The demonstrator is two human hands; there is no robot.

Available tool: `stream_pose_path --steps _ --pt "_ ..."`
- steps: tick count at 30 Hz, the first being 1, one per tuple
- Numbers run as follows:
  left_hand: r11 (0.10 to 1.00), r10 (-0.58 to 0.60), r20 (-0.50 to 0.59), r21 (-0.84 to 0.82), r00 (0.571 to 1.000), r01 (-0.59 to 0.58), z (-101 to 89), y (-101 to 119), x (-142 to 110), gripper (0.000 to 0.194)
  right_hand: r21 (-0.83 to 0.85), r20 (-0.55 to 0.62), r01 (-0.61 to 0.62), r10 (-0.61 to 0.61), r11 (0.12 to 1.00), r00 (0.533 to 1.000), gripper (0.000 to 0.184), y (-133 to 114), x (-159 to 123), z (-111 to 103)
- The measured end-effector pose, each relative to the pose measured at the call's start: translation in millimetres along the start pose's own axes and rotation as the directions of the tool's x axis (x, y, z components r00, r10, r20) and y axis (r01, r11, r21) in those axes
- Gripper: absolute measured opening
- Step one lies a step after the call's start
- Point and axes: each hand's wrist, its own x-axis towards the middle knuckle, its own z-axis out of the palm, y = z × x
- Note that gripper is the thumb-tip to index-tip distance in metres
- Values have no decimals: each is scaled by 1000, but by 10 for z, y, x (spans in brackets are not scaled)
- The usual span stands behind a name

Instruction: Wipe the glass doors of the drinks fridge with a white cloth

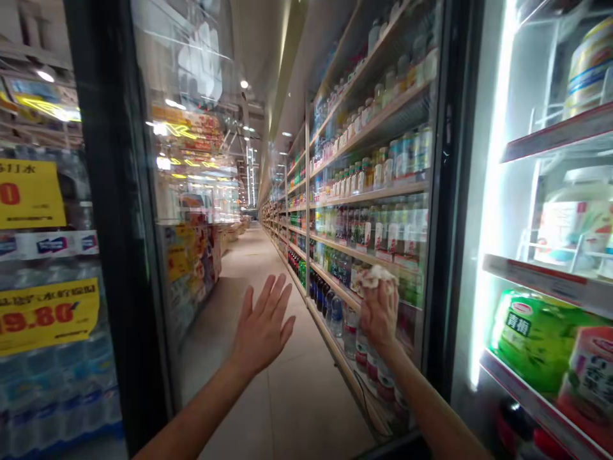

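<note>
An open glass fridge door [306,383] in a dark frame fills the middle of the view. Flat against or very near its glass is my left hand [261,329], fingers spread and holding nothing. To the right, my right hand [378,313] is closed on a crumpled whitish cloth [379,276], which appears pressed to the glass. Part of the cloth is hidden behind the fingers. Through or in the glass show long shelves of bottled drinks [364,172].
On the right stands a lit fridge with shelf edges [536,281], a green drink pack [531,338] and a pink pack [589,377]. Beyond the dark door frame [122,223] on the left are stacked water bottles [57,390] and yellow price signs [48,316].
</note>
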Motion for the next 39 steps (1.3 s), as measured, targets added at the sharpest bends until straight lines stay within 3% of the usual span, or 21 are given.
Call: stream_pose_path --steps 2,4,7,9,10,12,14,15,16,18,20,22,26,27,29,31,32,33,36,37,39 --pt "1000 -23 6 -2 1000 23 31 58 -185 64 -9 -110 -189 187 982 976 56 -95 -90 19" --pt "1000 -29 17 0 999 29 51 88 -346 65 17 -122 -244 244 970 962 58 -329 -194 42" --pt "997 -72 41 -24 997 73 57 117 -562 65 99 19 -17 15 995 1000 54 -789 -460 57" --pt "992 -115 58 -39 992 117 38 129 -704 63 159 90 147 -162 976 983 48 -917 -626 47" --pt "991 -124 65 -39 990 127 23 133 -774 62 155 100 159 -176 975 979 45 -896 -681 40" --pt "992 -121 65 -31 990 123 -6 142 -903 62 75 58 7 -12 997 998 44 -759 -736 28" --pt "992 -125 57 -27 990 127 -21 164 -997 63 4 -20 -234 234 972 972 46 -661 -764 20" --pt "991 -134 55 -24 989 135 -21 181 -1027 63 4 -26 -280 280 960 960 47 -671 -787 14" --pt "988 -148 54 -22 987 150 -18 201 -1048 64 22 5 -257 256 966 967 46 -719 -820 7" --pt "985 -169 60 -16 984 171 -8 236 -1077 65 110 103 -50 39 993 994 41 -860 -900 -7" --pt "985 -171 67 -15 983 172 -7 249 -1114 66 174 159 133 -161 976 974 36 -915 -957 -18" --pt "983 -178 64 -28 982 180 -20 241 -1182 67 123 125 94 -109 988 986 39 -824 -967 -18" --pt "972 -223 65 -56 973 226 -40 244 -1372 66 3 -45 -245 245 970 969 50 -723 -996 7" --pt "972 -223 76 -57 972 228 -37 252 -1415 66 14 -25 -234 234 972 972 50 -798 -1033 10" --pt "972 -225 87 -55 971 230 -33 256 -1484 67 104 86 -49 40 993 996 44 -1013 -1113 8" --pt "969 -237 78 -46 968 241 -43 211 -1523 68 218 151 145 -180 965 972 36 -1177 -1132 4" --pt "966 -252 70 -35 965 254 -56 167 -1532 69 241 157 181 -223 954 962 35 -1208 -1106 6" --pt "962 -270 58 -18 961 272 -74 111 -1534 69 226 145 158 -193 961 970 35 -1209 -1061 10" --pt "946 -322 25 35 946 321 -131 -69 -1513 73 98 79 -96 88 991 993 41 -1192 -938 27" --pt "941 -335 15 45 942 334 -145 -114 -1502 74 99 83 -114 106 988 991 41 -1228 -935 30" --pt "935 -351 2 46 936 351 -162 -165 -1483 75 186 132 18 -43 982 990 37 -1374 -980 27"
